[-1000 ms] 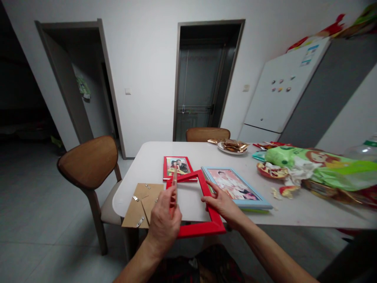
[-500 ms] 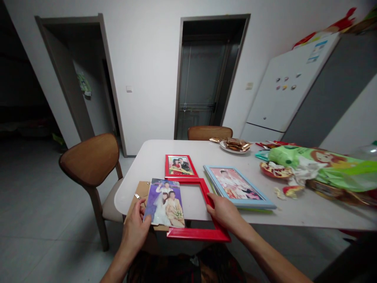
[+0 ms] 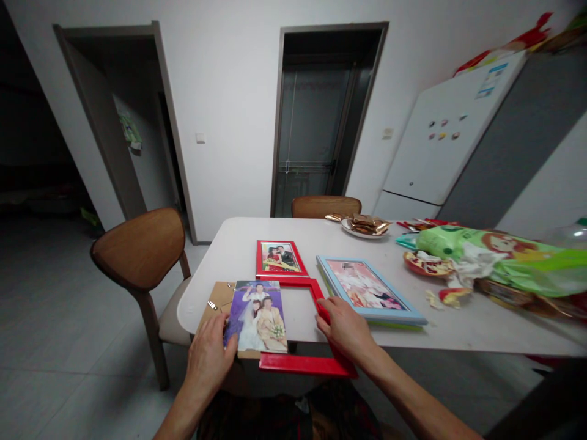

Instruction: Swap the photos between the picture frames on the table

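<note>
- The loose photo [image 3: 261, 321] lay over the left side of the empty red frame [image 3: 305, 365] at the near edge of the table [image 3: 238, 244], hiding most of that side.
- Your left hand [image 3: 210, 351] held the photo narrowly by its left edge, thumb on the front; what the fingers did beneath was hidden.
- Your right hand [image 3: 346, 330] was closed around the frame's right side and covered part of it; its underside grip was out of sight.
- Brown backing board [image 3: 221, 292] with metal clips showed beside and under the photo; how many boards there were, you could not tell.
- Just beyond the frame lay a smaller red picture [image 3: 280, 258], and to the right a blue picture [image 3: 369, 290] rested on something green, mostly covered.
- Farther right were opened fruit [image 3: 426, 264], crumpled tissue [image 3: 474, 264] and a green bag [image 3: 527, 256], which hid whatever was behind it; a clear bottle [image 3: 571, 235] was cut off by the right edge.
- Wrapped packets [image 3: 367, 223] covered most of a plate [image 3: 347, 230] at the far side.
- The far chair [image 3: 325, 206] showed only its top, and the left doorway [image 3: 137, 122] was too dark to read.
</note>
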Motion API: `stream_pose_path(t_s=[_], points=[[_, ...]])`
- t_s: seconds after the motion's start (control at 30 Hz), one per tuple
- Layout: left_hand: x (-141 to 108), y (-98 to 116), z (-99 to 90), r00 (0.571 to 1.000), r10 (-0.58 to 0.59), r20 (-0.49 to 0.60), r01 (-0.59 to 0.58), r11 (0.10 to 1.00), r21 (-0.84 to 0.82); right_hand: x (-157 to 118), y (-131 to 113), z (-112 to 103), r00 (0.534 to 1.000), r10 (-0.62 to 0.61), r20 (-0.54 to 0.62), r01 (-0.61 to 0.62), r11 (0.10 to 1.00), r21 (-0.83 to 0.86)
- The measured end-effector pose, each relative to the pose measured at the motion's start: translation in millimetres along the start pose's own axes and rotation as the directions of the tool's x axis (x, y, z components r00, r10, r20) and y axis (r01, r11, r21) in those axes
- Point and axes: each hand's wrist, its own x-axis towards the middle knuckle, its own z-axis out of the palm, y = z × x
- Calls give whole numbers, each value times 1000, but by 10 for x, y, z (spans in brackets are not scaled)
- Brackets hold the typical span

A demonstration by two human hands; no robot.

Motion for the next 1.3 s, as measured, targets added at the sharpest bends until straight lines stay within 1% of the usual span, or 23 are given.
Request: stream_pose_path(t_s=[0.07,0.13,0.17,0.23,0.3,0.33,0.37,0.43,0.5,0.53,0.6,0.67,0.73,0.77,0.83,0.87,0.9,0.93,0.97,1.03,1.13,1.23,1.3], points=[[-4,30,21,998,53,-28,-53,998,-18,22,-71,54,999,-24,-33,28,988,153],[-23,104,57,991,126,-34,-127,990,-56,69,-186,155,1000,-29,2,26,927,374],[-39,153,82,985,170,-25,-171,982,-82,101,-258,217,999,-20,40,-2,870,493],[-73,254,145,968,251,14,-247,961,-124,175,-419,341,992,14,129,-101,713,694],[-94,331,213,952,300,61,-289,947,-142,247,-584,416,979,59,193,-194,536,822],[-93,355,244,949,308,71,-296,944,-144,275,-662,420,976,77,204,-217,453,865],[-83,369,267,948,310,66,-298,943,-149,295,-736,398,976,89,197,-216,379,900],[-35,379,283,953,303,7,-296,936,-189,307,-866,281,986,94,139,-158,252,955],[35,388,251,957,276,-87,-289,910,-296,289,-960,110,997,58,55,-63,146,987],[71,399,218,962,241,-131,-273,887,-373,272,-987,27,999,30,16,-19,100,995],[133,443,144,977,100,-186,-188,812,-552,233,-994,-83,999,-6,-34,35,54,998],[165,517,92,982,-94,-163,-56,679,-732,191,-942,-89,1000,28,-10,7,98,995],[165,613,96,962,-252,-105,36,499,-866,147,-858,-5,987,117,111,-128,150,980],[155,665,121,950,-303,-78,56,412,-910,125,-814,53,970,145,195,-215,135,967],[124,764,199,937,-350,-15,84,266,-960,90,-731,151,936,144,322,-329,21,944],[107,803,243,938,-345,24,104,213,-971,80,-689,178,932,129,340,-337,-48,940],[93,829,282,944,-324,64,127,177,-976,76,-643,185,937,121,327,-316,-101,943],[83,840,315,952,-288,99,151,162,-975,80,-588,174,946,126,300,-285,-126,950],[77,834,339,960,-253,124,169,168,-971,90,-524,148,950,145,278,-263,-116,958],[77,779,367,968,-205,145,191,231,-954,125,-366,77,945,188,268,-270,-18,963],[72,655,368,978,-153,143,196,429,-882,178,-122,15,929,253,270,-311,139,940],[32,605,329,989,-64,135,143,664,-734,207,9,61,932,238,272,-322,206,924],[-2,627,287,986,-9,165,113,763,-636,222,18,123,940,210,267,-316,253,914]])
